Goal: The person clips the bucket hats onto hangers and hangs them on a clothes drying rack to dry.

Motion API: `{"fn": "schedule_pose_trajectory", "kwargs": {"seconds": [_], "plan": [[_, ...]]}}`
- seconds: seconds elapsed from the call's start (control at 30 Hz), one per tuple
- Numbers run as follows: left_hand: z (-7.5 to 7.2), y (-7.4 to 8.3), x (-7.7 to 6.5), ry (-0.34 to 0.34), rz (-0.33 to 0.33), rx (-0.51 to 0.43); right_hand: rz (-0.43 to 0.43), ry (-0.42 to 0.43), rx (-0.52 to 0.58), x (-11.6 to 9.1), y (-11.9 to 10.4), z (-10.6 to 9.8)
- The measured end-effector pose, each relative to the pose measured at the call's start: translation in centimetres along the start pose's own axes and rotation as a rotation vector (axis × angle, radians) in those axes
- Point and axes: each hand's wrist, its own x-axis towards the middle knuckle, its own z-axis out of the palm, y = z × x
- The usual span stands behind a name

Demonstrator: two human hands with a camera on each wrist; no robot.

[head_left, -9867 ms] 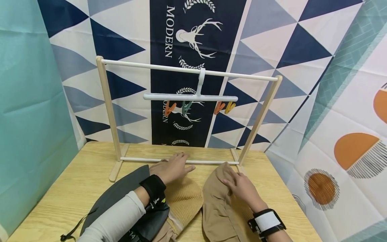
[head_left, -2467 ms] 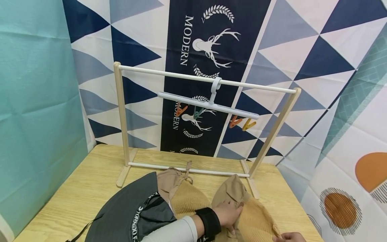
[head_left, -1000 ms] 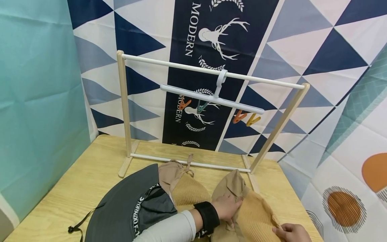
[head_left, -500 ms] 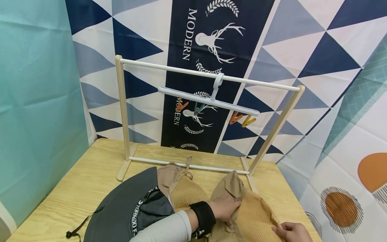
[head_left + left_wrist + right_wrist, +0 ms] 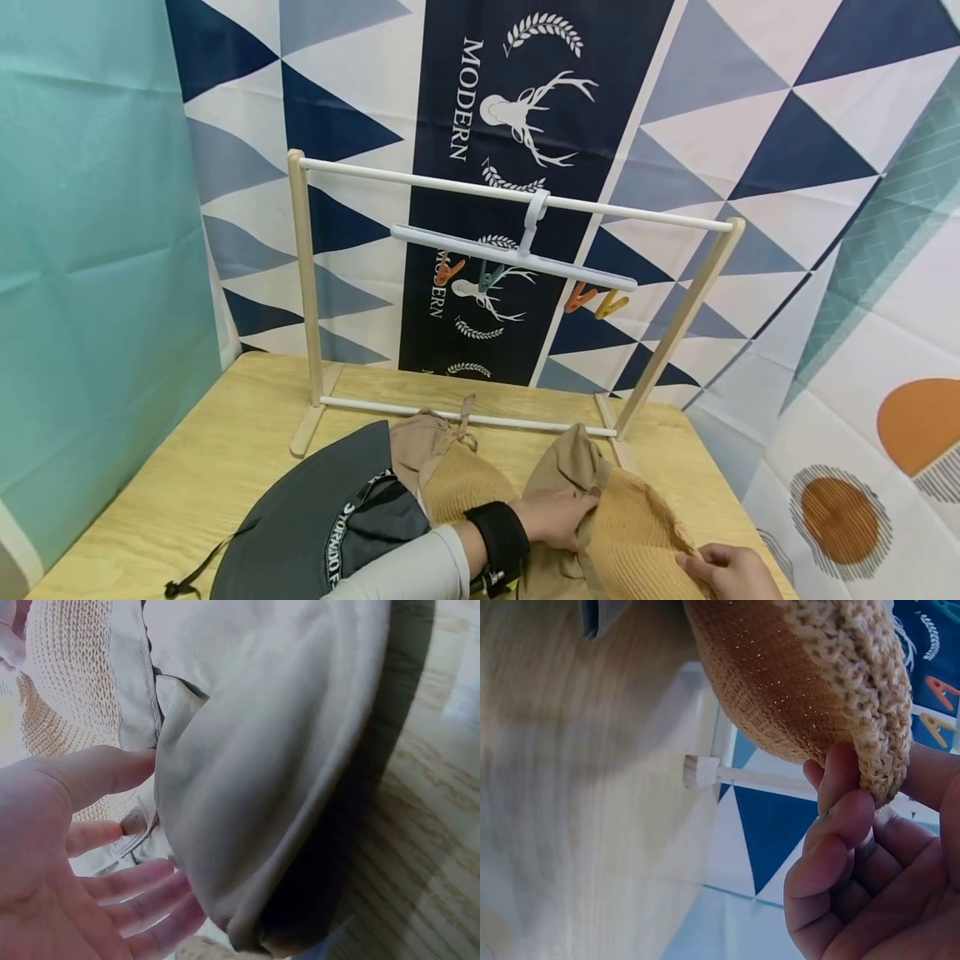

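Observation:
A sun hat [image 5: 633, 533] of khaki cloth and straw-coloured knit lies at the front right of the table. My left hand [image 5: 557, 515] rests on it along the seam where cloth meets knit. In the left wrist view the thumb and fairly straight fingers [image 5: 131, 889] touch the khaki cloth [image 5: 247, 765]. My right hand [image 5: 731, 571] pinches the knit edge [image 5: 881, 761] between thumb and curled fingers, lifting it slightly. Left of this lie a second straw-and-beige hat [image 5: 468, 483] with a tie and a dark grey hat [image 5: 300, 508] with a lettered band, partly behind my left sleeve.
A wooden rack with a white top rail [image 5: 420, 180] stands at the back of the table [image 5: 187, 467]. From it hangs a pale hanger [image 5: 480, 247] with orange, green and yellow clips [image 5: 611, 304]. A black cord [image 5: 202, 571] trails from the grey hat.
About ten seconds ago my hands were farther apart, the left on the middle hat. Now both are on the right hat, its knit part turned more into view. Recently they have barely moved.

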Motion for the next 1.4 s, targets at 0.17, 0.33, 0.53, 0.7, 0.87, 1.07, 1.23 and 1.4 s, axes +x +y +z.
{"fn": "schedule_pose_trajectory", "kwargs": {"seconds": [0.17, 0.33, 0.53, 0.7, 0.87, 1.07, 1.23, 1.4], "plan": [[-0.1, -0.1, 0.0, 0.026, 0.002, -0.050, -0.002, 0.009, 0.009, -0.3, -0.6, -0.3], [-0.2, -0.2, 0.1, 0.060, 0.000, -0.108, -0.005, 0.024, 0.047, -0.6, -1.5, -0.6], [-0.1, -0.4, 0.3, 0.208, 0.004, -0.088, -0.017, 0.021, 0.049, -0.8, -2.7, -1.2], [-0.4, -0.7, 0.3, 0.340, 0.018, -0.047, -0.040, 0.010, 0.029, -0.7, -3.5, -1.5], [-0.7, -0.9, 0.4, 0.366, 0.025, -0.068, -0.065, 0.014, 0.014, -0.5, -4.2, -1.9], [-0.8, -0.9, 0.1, 0.434, 0.002, -0.081, -0.068, 0.029, 0.019, -0.4, -5.1, -2.1], [-1.1, -1.0, 0.0, 0.514, -0.034, -0.073, -0.107, 0.070, 0.015, -0.1, -6.2, -2.0], [-1.4, -1.2, 0.2, 0.544, -0.040, -0.093, -0.150, 0.106, -0.023, 0.0, -7.2, -2.2]]}}
